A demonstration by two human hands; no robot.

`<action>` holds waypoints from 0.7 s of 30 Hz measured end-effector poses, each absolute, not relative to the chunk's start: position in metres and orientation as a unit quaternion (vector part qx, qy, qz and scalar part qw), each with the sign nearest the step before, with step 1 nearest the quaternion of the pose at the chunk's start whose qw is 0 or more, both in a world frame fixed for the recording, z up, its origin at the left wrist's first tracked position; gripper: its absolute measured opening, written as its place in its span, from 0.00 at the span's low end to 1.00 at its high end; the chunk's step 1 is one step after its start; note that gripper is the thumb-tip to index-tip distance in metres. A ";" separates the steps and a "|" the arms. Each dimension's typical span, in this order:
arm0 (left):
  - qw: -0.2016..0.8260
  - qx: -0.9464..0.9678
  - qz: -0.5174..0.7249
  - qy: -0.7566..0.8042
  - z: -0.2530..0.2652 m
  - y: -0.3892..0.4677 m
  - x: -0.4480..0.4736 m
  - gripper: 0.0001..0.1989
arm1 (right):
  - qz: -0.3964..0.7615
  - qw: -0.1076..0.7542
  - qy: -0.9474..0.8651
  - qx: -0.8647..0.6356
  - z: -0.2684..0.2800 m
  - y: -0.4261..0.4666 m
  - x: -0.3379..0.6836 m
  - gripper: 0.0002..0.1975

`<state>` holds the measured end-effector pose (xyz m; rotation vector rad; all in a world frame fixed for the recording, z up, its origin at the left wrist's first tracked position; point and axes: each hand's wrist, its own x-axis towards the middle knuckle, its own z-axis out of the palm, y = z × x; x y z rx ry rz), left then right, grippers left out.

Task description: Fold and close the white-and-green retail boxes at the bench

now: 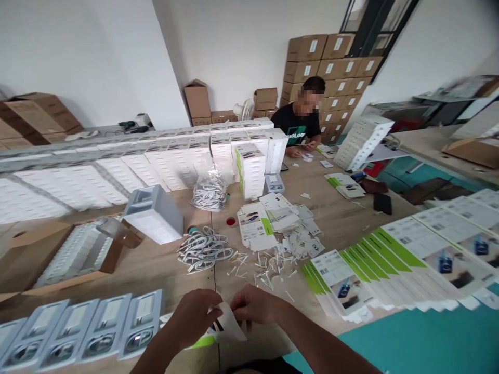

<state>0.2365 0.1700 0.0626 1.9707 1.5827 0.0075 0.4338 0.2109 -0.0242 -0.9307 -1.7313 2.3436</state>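
My left hand (193, 315) and my right hand (255, 306) meet at the near edge of the wooden table (156, 267). Between them they pinch a small white folded card (230, 324) with a green edge. Just beyond my fingers lie scattered white twist ties (261, 265). A loose heap of coiled white cables (202, 248) sits a little further out, left of centre. A stack of flat white and green box sleeves (257, 226) lies beyond the ties.
Grey plastic trays (83, 332) line the near left edge. Flattened green-striped cartons (393, 265) fan out on the right. Rows of white boxes (117, 169) fill the far left. A person in a black shirt (298, 127) sits opposite, with brown cartons (331, 67) stacked behind.
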 end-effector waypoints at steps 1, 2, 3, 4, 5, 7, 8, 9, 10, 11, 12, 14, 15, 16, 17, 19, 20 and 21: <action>0.302 0.747 -0.001 0.592 0.061 0.172 0.238 0.08 | 0.755 0.040 -0.574 -0.315 -0.028 0.211 0.433 0.09; 0.302 0.751 -0.006 0.586 0.060 0.174 0.238 0.08 | 0.741 0.039 -0.585 -0.327 -0.032 0.210 0.432 0.09; 0.304 0.755 -0.009 0.581 0.058 0.176 0.238 0.08 | 0.728 0.040 -0.596 -0.337 -0.034 0.211 0.431 0.08; 0.309 0.756 -0.011 0.576 0.056 0.179 0.237 0.08 | 0.717 0.041 -0.606 -0.342 -0.036 0.211 0.431 0.08; 0.317 0.756 -0.010 0.573 0.054 0.181 0.235 0.07 | 0.710 0.044 -0.613 -0.345 -0.038 0.212 0.431 0.09; 0.340 0.747 -0.004 0.572 0.048 0.187 0.229 0.08 | 0.696 0.057 -0.616 -0.364 -0.043 0.213 0.431 0.09; 0.354 0.737 0.003 0.576 0.044 0.189 0.226 0.08 | 0.682 0.062 -0.617 -0.387 -0.047 0.215 0.430 0.10; 0.372 0.725 0.007 0.580 0.040 0.192 0.221 0.09 | 0.662 0.065 -0.620 -0.417 -0.052 0.216 0.430 0.10; 0.389 0.711 0.012 0.586 0.035 0.193 0.217 0.09 | 0.635 0.065 -0.624 -0.451 -0.057 0.219 0.430 0.10; 0.402 0.697 0.017 0.593 0.029 0.195 0.212 0.10 | 0.604 0.061 -0.629 -0.485 -0.063 0.222 0.431 0.10; 0.412 0.683 0.026 0.603 0.024 0.196 0.206 0.10 | 0.572 0.055 -0.636 -0.516 -0.068 0.227 0.432 0.11; 0.422 0.658 0.057 0.620 0.015 0.196 0.194 0.11 | 0.510 0.040 -0.646 -0.567 -0.077 0.241 0.442 0.12; 0.428 0.648 0.079 0.625 0.012 0.195 0.188 0.12 | 0.477 0.030 -0.651 -0.590 -0.080 0.251 0.450 0.12; 0.441 0.635 0.102 0.626 0.010 0.194 0.181 0.12 | 0.442 0.019 -0.654 -0.613 -0.081 0.263 0.460 0.10; 0.462 0.618 0.122 0.625 0.009 0.192 0.174 0.12 | 0.406 0.007 -0.655 -0.637 -0.081 0.277 0.473 0.09; 0.509 0.564 0.160 0.630 0.011 0.188 0.160 0.13 | 0.334 -0.015 -0.649 -0.683 -0.079 0.307 0.500 0.08; 0.529 0.528 0.179 0.639 0.014 0.186 0.154 0.13 | 0.300 -0.023 -0.642 -0.705 -0.077 0.322 0.512 0.09; 0.547 0.493 0.196 0.648 0.016 0.183 0.148 0.14 | 0.270 -0.031 -0.633 -0.725 -0.077 0.337 0.523 0.12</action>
